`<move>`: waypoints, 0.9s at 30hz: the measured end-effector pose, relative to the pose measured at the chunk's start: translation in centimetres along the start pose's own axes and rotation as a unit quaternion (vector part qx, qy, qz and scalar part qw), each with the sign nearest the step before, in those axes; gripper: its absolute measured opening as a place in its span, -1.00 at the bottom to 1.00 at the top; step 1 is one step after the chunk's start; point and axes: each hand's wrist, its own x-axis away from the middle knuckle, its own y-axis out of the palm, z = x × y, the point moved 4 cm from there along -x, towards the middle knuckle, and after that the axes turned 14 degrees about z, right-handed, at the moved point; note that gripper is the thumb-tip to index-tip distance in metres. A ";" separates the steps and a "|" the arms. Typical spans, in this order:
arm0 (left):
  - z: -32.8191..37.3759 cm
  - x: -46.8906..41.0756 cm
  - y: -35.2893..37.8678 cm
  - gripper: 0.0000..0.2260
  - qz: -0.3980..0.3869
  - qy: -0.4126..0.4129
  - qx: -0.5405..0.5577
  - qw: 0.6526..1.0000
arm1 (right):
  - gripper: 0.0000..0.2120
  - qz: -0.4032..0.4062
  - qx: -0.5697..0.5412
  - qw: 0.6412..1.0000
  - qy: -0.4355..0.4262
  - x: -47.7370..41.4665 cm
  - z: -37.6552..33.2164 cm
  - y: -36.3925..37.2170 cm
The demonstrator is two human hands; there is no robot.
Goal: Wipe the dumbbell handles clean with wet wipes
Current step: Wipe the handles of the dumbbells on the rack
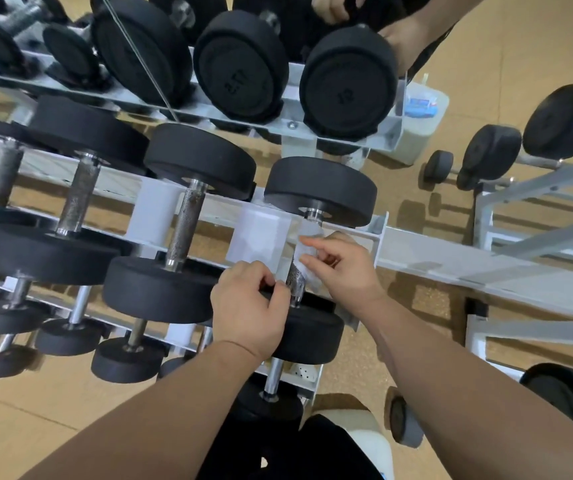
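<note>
Two bare hands work a wipe around a dumbbell handle on a rack.

Head view: the black round-headed dumbbell (312, 254) lies at the right end of the grey steel rack's (451, 261) middle tier. The right hand (342, 268) has its grip pinched on a white wet wipe (307, 245) wrapped over the upper part of the knurled metal handle (295, 282). The left hand (248, 311) has its grip curled together just beside the handle's lower end, over the near black head.
</note>
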 end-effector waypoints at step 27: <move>-0.4 -0.1 0.3 -0.85 0.013 -0.001 0.030 0.999 | -0.90 0.073 0.082 0.989 -0.101 -1.0 -1.2 0.9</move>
